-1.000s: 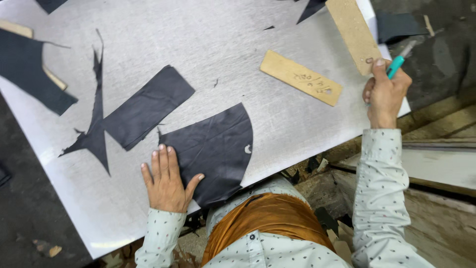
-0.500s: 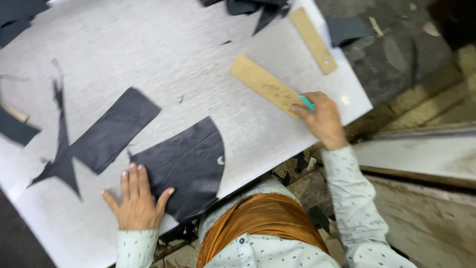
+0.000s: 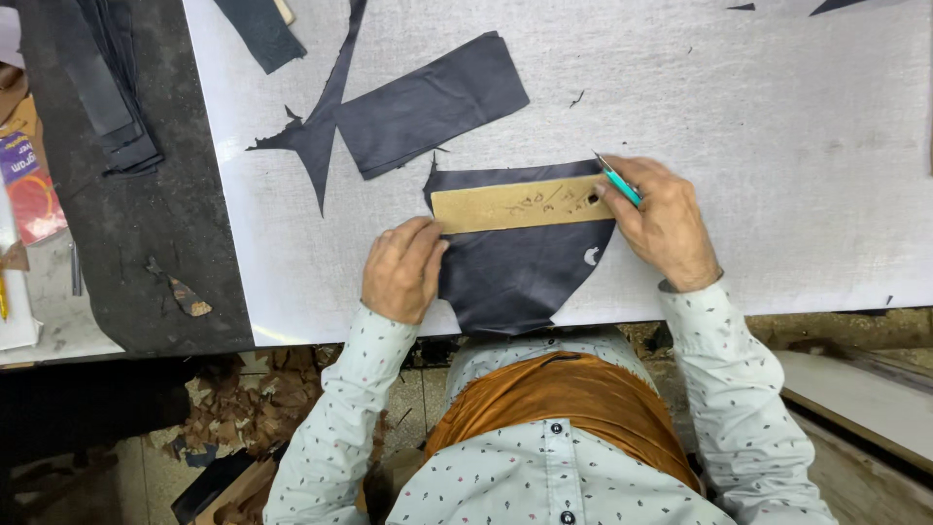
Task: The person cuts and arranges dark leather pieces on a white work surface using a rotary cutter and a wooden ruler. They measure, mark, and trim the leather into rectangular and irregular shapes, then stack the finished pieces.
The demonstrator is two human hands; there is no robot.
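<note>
On the white table [image 3: 777, 146], left to right: the left hand [image 3: 400, 270] presses close-set fingers on the strip's [image 3: 520, 204] left end, over dark leather [image 3: 520, 267]; the right hand [image 3: 661, 224] pinches a teal knife [image 3: 619, 181] at its right end.

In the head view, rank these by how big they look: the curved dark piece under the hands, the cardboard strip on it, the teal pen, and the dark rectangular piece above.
1. Curved dark piece, partly covered
2. Dark rectangular piece, nearly alike, so that order is unsure
3. Cardboard strip
4. Teal pen, in the right hand
</note>
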